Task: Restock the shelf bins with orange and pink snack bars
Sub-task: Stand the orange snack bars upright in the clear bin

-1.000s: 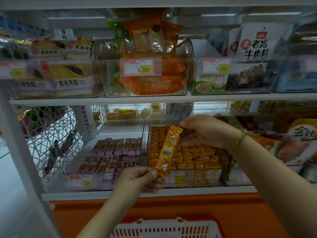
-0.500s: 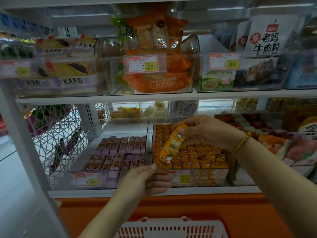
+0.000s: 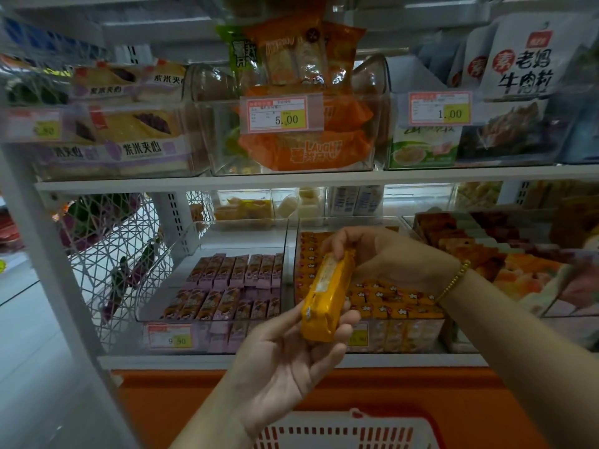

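Note:
An orange snack bar (image 3: 325, 294) is held up in front of the lower shelf, its back side towards me. My left hand (image 3: 288, 358) grips its lower end, palm up. My right hand (image 3: 382, 254) pinches its upper end from the right. Behind it a clear bin (image 3: 418, 333) holds rows of orange bars (image 3: 389, 296). To the left a second clear bin (image 3: 181, 251) holds pink bars (image 3: 233, 286) only in its front half.
A white and orange basket (image 3: 343, 429) sits below my arms. The upper shelf (image 3: 291, 181) carries clear bins of bagged snacks with price tags. A white wire rack (image 3: 110, 254) stands at the left. More snack bins fill the right side.
The orange bar has been turned over, its printed front now facing away. My left hand has rolled palm up under it. The camera has moved closer to the shelf.

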### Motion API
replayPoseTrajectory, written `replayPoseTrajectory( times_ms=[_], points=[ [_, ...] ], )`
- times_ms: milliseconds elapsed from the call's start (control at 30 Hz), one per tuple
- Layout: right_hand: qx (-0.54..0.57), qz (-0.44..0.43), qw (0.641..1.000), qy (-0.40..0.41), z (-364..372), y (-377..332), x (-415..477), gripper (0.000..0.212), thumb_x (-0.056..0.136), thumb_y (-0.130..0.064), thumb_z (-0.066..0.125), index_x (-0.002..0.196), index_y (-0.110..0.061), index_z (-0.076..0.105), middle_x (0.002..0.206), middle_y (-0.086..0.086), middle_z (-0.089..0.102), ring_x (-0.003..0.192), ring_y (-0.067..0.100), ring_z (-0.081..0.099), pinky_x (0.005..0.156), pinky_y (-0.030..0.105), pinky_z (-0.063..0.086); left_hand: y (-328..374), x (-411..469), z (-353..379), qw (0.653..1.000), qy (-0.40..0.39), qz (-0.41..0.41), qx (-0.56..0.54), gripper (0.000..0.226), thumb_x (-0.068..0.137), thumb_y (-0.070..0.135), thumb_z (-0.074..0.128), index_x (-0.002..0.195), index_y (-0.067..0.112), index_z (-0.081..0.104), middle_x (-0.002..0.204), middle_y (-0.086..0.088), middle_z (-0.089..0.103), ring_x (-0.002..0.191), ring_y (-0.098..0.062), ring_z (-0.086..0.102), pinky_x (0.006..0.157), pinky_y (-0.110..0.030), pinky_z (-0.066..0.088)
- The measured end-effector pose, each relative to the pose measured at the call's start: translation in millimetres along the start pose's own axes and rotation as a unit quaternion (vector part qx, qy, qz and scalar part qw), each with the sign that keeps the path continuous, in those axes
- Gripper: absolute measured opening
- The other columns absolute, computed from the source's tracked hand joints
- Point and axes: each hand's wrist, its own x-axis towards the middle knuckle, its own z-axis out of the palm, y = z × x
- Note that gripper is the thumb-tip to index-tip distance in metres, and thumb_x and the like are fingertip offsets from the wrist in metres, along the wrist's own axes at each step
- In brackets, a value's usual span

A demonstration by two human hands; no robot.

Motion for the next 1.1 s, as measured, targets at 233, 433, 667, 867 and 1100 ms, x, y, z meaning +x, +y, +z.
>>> replayPoseTrajectory(
  times_ms=[233, 433, 667, 867, 1100],
  points=[
    [0.050, 0.100, 0.984, 0.135, 2.3, 9.5, 10.9, 0.035, 0.087, 0.016, 0.048, 0.111, -0.009, 0.058, 0.123, 0.012, 0.057, 0.103, 0.024, 0.066, 0.083, 0.035, 0.056, -3.8, 12.7, -7.2, 0.963, 0.160, 0.107, 0.188, 0.025, 0.070, 0.022, 0.071, 0.086, 0.003, 0.077, 0.095, -0.018, 0.071, 0.084, -0.029, 0.070, 0.073, -0.035, 0.060],
    [-0.028, 0.222, 0.971, 0.081, 7.1, 8.8, 9.0, 0.043, 0.085, -0.045, 0.059, 0.108, -0.009, 0.066, 0.104, 0.013, 0.071, 0.095, 0.026, 0.069, 0.084, 0.035, 0.056, -6.7, 18.9, -14.1, 0.822, 0.279, 0.120, 0.481, 0.049, 0.064, 0.034, 0.078, 0.104, 0.011, 0.063, 0.094, -0.005, 0.072, 0.078, -0.011, 0.070, 0.067, -0.019, 0.056],
    [-0.184, 0.215, 0.948, 0.146, -6.9, 21.1, 12.7, 0.030, 0.072, -0.033, 0.079, 0.093, -0.013, 0.074, 0.091, 0.003, 0.074, 0.083, 0.013, 0.071, 0.079, 0.030, 0.058, -11.9, 29.7, -9.1, 0.680, 0.317, 0.224, 0.622, 0.040, 0.075, 0.046, 0.072, 0.111, 0.038, 0.057, 0.099, 0.021, 0.060, 0.087, 0.007, 0.057, 0.073, -0.011, 0.049],
    [-0.181, 0.156, 0.903, 0.357, -56.8, 40.8, 2.7, 0.027, 0.069, -0.025, 0.082, 0.092, -0.013, 0.072, 0.084, 0.001, 0.071, 0.081, 0.015, 0.067, 0.072, 0.023, 0.055, 10.2, 33.1, -29.4, 0.615, 0.315, 0.234, 0.684, 0.034, 0.091, 0.029, 0.058, 0.088, 0.052, 0.034, 0.090, 0.039, 0.033, 0.082, 0.027, 0.035, 0.066, 0.006, 0.029],
    [-0.316, 0.137, 0.822, 0.453, -102.7, 56.9, 22.2, 0.041, 0.074, -0.030, 0.079, 0.106, -0.006, 0.070, 0.102, 0.011, 0.068, 0.099, 0.026, 0.061, 0.085, 0.029, 0.046, 20.9, 39.2, -54.4, 0.629, 0.302, 0.211, 0.685, 0.032, 0.092, 0.029, 0.058, 0.104, 0.048, 0.036, 0.089, 0.040, 0.039, 0.081, 0.021, 0.042, 0.067, 0.004, 0.032]
  ],
)
